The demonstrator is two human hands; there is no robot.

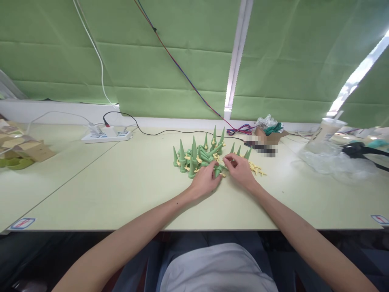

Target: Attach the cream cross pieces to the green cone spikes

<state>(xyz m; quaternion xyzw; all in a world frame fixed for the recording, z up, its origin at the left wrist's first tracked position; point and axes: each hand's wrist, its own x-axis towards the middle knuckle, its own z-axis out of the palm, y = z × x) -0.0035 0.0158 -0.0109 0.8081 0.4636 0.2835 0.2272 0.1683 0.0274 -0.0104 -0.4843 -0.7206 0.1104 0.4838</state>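
Note:
Several green cone-shaped pieces (181, 156) with small yellow parts stand or lie in a cluster at the middle of the table. At the cluster's near right edge, my left hand (207, 179) has its fingers curled round a green piece (218, 170). Just to its right is my right hand (238, 168), its thumb and index finger pinched together near that piece's tip; whatever they pinch is too small to make out. Beside my right hand lies a loose pile of small yellow pieces (257, 168), and a few more green cones (238, 150) stand behind it.
A white power strip (106, 136) with plugs lies at the back left, and cardboard pieces (30, 148) at the far left. Toward the back right are a small open box (269, 136), a pixelated dark object, a cup (326, 130) and clear plastic (331, 160). Cables run along the back.

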